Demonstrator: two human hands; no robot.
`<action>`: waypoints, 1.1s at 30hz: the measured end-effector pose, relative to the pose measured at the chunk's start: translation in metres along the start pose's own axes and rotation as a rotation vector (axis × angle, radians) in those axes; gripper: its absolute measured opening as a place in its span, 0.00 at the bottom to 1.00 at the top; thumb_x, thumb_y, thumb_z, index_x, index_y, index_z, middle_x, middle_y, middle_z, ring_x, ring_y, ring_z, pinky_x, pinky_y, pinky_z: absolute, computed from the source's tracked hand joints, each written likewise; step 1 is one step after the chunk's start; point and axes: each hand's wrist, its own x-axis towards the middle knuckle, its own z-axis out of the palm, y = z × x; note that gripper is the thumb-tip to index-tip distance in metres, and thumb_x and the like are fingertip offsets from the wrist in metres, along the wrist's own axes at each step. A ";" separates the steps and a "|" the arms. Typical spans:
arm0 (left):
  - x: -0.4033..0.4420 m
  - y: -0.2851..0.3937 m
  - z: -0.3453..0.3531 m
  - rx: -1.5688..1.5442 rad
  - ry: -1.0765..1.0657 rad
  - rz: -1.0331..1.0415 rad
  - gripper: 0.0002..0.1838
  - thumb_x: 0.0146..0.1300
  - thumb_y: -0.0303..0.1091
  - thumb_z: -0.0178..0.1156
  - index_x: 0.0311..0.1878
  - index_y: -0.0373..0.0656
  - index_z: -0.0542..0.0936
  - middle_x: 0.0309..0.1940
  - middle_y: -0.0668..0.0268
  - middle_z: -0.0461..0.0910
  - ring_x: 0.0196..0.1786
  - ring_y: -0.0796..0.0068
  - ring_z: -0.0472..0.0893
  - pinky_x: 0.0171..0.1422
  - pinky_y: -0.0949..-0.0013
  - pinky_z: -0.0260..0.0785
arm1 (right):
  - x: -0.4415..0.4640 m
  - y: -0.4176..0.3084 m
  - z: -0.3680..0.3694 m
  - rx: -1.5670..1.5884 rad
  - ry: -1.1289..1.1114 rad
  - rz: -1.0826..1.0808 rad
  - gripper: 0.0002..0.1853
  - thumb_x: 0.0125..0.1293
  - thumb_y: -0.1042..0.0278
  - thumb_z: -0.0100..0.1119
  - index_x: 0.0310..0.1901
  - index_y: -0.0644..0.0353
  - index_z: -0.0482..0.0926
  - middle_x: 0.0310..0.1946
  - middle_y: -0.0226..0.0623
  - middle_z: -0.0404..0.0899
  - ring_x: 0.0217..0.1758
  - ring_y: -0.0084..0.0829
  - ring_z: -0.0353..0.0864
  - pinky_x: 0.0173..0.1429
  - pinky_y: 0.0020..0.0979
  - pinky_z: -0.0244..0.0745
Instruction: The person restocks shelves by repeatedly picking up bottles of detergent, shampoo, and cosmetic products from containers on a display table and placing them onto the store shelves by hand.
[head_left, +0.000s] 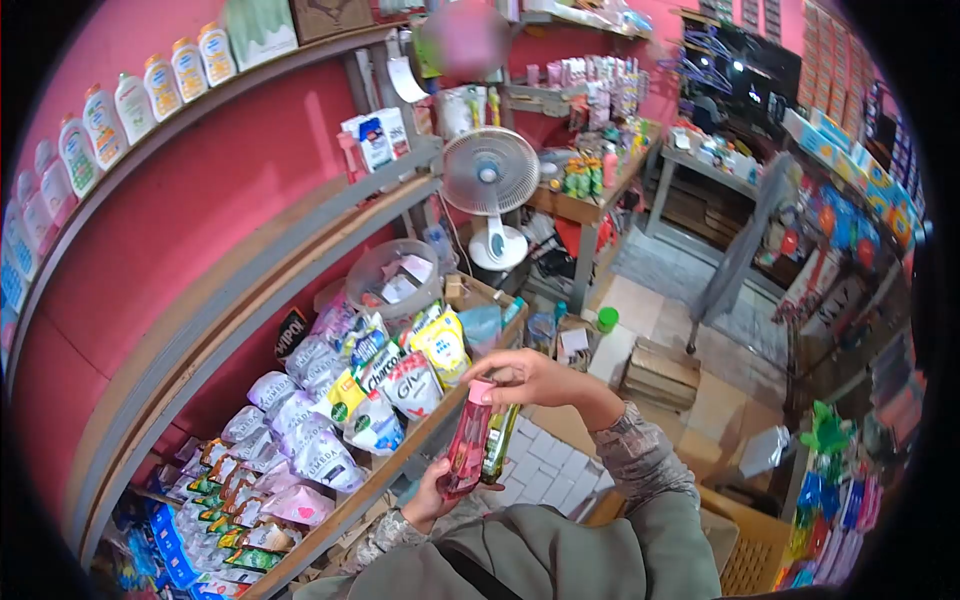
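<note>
My left hand (430,497) is wrapped round the lower part of a clear bottle of pink liquid (464,445) with a pink cap. Close beside it is a slimmer bottle of green liquid (497,445); fingertips of the left hand show near its base. Over the tops of both bottles curves my right hand (530,378), its fingers closed at the pink cap. The top of the green bottle is hidden under that hand. Both bottles are tilted in front of my body, above the edge of the low shelf.
To the left, a low wooden shelf (390,470) holds several refill pouches (325,455) and a clear tub (352,290). Bottles (130,108) line the upper shelf. A white fan (490,200) stands beyond. Cardboard (662,375) lies on the tiled floor, and hanging goods crowd the right side.
</note>
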 end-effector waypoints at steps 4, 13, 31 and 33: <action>0.021 0.025 -0.020 -0.038 -0.007 0.094 0.42 0.63 0.61 0.47 0.72 0.41 0.54 0.67 0.52 0.63 0.68 0.49 0.64 0.65 0.33 0.58 | 0.051 -0.013 -0.020 0.051 -0.152 0.010 0.18 0.64 0.74 0.61 0.55 0.63 0.73 0.45 0.29 0.78 0.48 0.18 0.76 0.52 0.22 0.72; 0.077 0.109 -0.087 0.221 0.236 0.334 0.32 0.71 0.51 0.44 0.71 0.42 0.56 0.65 0.55 0.65 0.62 0.48 0.71 0.57 0.40 0.71 | 0.159 -0.132 -0.090 -0.332 -0.175 -0.417 0.14 0.61 0.75 0.63 0.49 0.64 0.77 0.46 0.36 0.75 0.51 0.24 0.77 0.52 0.26 0.77; 0.118 0.107 -0.114 -0.042 0.618 0.696 0.38 0.61 0.28 0.57 0.73 0.48 0.51 0.66 0.55 0.61 0.61 0.45 0.71 0.53 0.40 0.73 | 0.444 -0.210 -0.202 -0.727 0.141 -0.954 0.09 0.53 0.72 0.64 0.36 0.62 0.79 0.28 0.32 0.71 0.31 0.22 0.74 0.37 0.24 0.70; 0.122 0.105 -0.109 -0.012 0.690 0.753 0.38 0.61 0.30 0.58 0.73 0.47 0.52 0.63 0.54 0.64 0.59 0.44 0.72 0.53 0.39 0.73 | 0.473 -0.202 -0.203 -0.848 0.112 -0.956 0.11 0.49 0.68 0.62 0.36 0.59 0.80 0.28 0.40 0.75 0.32 0.36 0.77 0.40 0.32 0.72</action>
